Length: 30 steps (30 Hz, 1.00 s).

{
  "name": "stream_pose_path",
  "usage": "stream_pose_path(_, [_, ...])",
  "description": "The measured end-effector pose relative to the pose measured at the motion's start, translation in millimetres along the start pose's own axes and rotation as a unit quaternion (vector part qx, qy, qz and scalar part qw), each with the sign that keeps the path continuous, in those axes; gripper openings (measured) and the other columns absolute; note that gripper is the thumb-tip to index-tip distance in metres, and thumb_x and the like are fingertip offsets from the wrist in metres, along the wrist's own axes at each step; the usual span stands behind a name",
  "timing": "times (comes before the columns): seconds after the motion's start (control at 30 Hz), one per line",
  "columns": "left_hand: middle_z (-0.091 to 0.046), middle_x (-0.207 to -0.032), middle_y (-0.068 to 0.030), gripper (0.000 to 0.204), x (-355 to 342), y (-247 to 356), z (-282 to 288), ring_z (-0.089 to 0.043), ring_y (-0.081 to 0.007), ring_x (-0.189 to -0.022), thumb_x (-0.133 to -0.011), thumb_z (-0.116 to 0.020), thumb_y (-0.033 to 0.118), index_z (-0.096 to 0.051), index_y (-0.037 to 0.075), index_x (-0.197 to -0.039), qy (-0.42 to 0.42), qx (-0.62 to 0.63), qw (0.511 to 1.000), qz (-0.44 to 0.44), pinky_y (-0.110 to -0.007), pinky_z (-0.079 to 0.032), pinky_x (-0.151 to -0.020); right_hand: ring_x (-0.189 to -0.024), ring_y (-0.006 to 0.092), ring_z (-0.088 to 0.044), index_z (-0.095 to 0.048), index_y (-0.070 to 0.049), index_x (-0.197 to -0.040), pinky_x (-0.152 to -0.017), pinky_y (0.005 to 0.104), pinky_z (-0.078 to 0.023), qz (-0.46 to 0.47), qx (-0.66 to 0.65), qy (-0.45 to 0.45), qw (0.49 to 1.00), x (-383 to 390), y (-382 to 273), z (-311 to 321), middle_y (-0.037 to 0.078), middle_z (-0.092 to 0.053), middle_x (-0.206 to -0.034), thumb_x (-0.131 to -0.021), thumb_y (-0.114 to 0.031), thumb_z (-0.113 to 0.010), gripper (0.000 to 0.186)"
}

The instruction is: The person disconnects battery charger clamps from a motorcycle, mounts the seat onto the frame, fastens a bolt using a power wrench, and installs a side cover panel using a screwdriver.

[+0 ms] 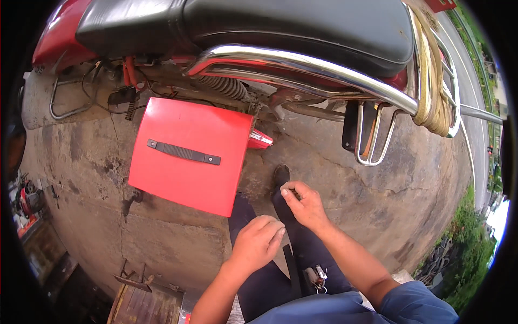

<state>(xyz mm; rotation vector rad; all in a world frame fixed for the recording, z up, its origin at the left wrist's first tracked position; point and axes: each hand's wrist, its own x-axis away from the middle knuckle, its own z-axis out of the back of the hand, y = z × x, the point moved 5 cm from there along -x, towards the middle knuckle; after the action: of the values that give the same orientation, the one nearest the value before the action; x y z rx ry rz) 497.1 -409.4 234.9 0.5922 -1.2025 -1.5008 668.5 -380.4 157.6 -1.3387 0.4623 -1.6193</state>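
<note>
My left hand (258, 243) hovers over my thighs, its fingers curled together with the thumb alongside. What lies inside them, if anything, is hidden. Just up and to the right, my right hand (305, 204) is closed, thumb and forefinger pinched near my knee. Anything between those fingertips is too small to make out. Left of my hands, a red box (189, 186) with a black ribbed strap handle (183, 152) on its upper face stands near the motorcycle. Neither hand touches it. A red and white piece (260, 140) shows past its right side.
The motorcycle has a black seat (291, 27), a chrome rail (302, 63) and a coil spring (224, 87). Yellowish strapping (429, 75) wraps its rear rack. A chrome-framed footrest (372, 154) hangs low at right. Keys (318, 278) hang at my waist. Lower left stands a wooden bench (145, 305).
</note>
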Motion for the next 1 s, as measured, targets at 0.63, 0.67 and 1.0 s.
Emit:
stream_pose_path(0.63, [-0.055, -0.137, -0.0243, 0.032, -79.5, -73.3, 161.1, -0.052, -0.0421, -0.128, -0.103, -0.06, 0.017, -0.062, -0.004, -0.126, 0.302, -0.386, 0.871, 0.032, -0.051, -0.041, -0.11, -0.112, 0.0391, -0.065, -0.064, -0.004, -0.128, -0.095, 0.0449, -0.052, 0.193, 0.016, 0.021, 0.981, -127.8, 12.3, -18.1, 0.019, -0.067, -0.121, -0.104, -0.025, -0.06, 0.033])
stream_pose_path(0.67, [-0.055, -0.137, -0.0243, 0.032, -83.8, -65.9, 156.4, -0.052, -0.0421, -0.128, -0.103, -0.06, 0.017, -0.062, -0.004, -0.126, 0.298, -0.39, 0.871, 0.039, -0.051, -0.041, -0.11, -0.113, 0.0403, -0.064, -0.064, -0.003, -0.128, -0.096, 0.0458, -0.051, 0.167, 0.023, -0.011, 0.986, -132.3, 23.9, -24.5, 0.021, -0.068, -0.121, -0.105, -0.027, -0.058, 0.034])
stream_pose_path(1.0, [-0.055, -0.072, -0.008, 0.031, -134.3, -69.5, 140.7, -0.055, -0.0316, -0.073, -0.083, -0.077, 0.014, -0.052, 0.009, -0.067, 0.093, -0.431, 0.895, -0.059, -0.046, -0.045, -0.071, -0.124, 0.0302, -0.06, -0.063, -0.002, -0.131, -0.106, 0.0423, -0.045, 0.139, -0.061, -0.067, 0.986, -158.4, 9.5, -53.4, 0.016, -0.067, -0.132, -0.107, -0.028, -0.052, 0.037])
